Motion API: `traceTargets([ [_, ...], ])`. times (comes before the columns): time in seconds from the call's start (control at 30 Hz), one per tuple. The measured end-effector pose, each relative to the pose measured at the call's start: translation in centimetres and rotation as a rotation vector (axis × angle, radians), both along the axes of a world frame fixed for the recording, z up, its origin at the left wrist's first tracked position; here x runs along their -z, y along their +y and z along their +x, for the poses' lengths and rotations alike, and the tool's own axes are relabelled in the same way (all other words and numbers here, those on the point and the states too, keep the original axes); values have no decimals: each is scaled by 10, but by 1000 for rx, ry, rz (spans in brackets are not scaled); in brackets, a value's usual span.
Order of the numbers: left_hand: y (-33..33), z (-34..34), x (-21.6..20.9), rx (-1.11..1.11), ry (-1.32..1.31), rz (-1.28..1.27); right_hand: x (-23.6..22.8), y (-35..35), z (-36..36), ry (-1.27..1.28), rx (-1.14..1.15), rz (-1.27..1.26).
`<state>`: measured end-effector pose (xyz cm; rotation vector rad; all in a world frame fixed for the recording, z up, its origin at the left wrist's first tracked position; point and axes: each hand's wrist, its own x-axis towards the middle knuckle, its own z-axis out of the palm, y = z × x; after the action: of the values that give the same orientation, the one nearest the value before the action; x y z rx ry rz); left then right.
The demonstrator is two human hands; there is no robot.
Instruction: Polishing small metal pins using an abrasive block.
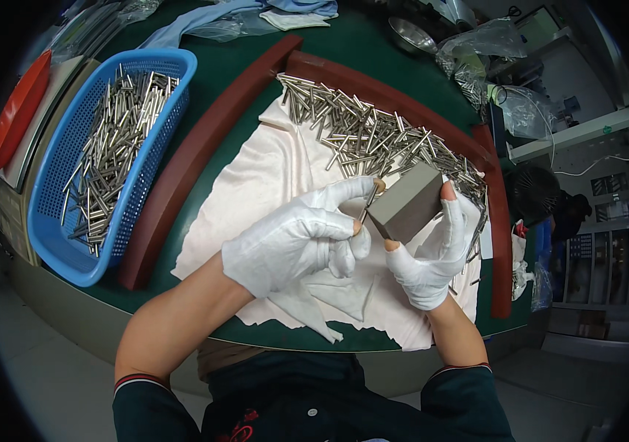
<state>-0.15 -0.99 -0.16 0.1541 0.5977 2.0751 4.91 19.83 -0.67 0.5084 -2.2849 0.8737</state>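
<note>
My left hand (296, 232), in a white glove with bare fingertips, pinches a thin metal pin (367, 204) between thumb and forefinger. Beside it, my right hand (436, 254), gloved the same way, grips a grey-brown rectangular block (409, 202) between thumb and fingers. The pin is held against or very near the block's left end; whether they touch I cannot tell. Both hands are above a pale pink cloth (248, 177). Behind the block lies a heap of loose shiny metal pins (373, 140), spread along the cloth's far and right edges.
Dark red wooden bars (197, 162) frame the cloth on a green tabletop (233, 66). At left stands a blue perforated basket (149, 151) of similar pins, beside a red tray (20, 110). A white rag (307, 309) lies near the front edge. A metal bowl (412, 34) and plastic bags (484, 40) are at the back.
</note>
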Motion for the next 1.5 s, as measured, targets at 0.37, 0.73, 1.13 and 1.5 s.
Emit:
traceTargets([
  [0.37,6,8,-10,69,-15,-189,-13,-14,-4,76,-3,109],
  [0.73,-1,1,-5,-3,113,-171,-5,0,-4,57,-1,82],
  [1.13,5,4,-9,90,246,-325,-16,-12,-6,39,-37,67],
  [1.5,3,2,-2,50,52,-44,-4,1,-3,95,18,141],
])
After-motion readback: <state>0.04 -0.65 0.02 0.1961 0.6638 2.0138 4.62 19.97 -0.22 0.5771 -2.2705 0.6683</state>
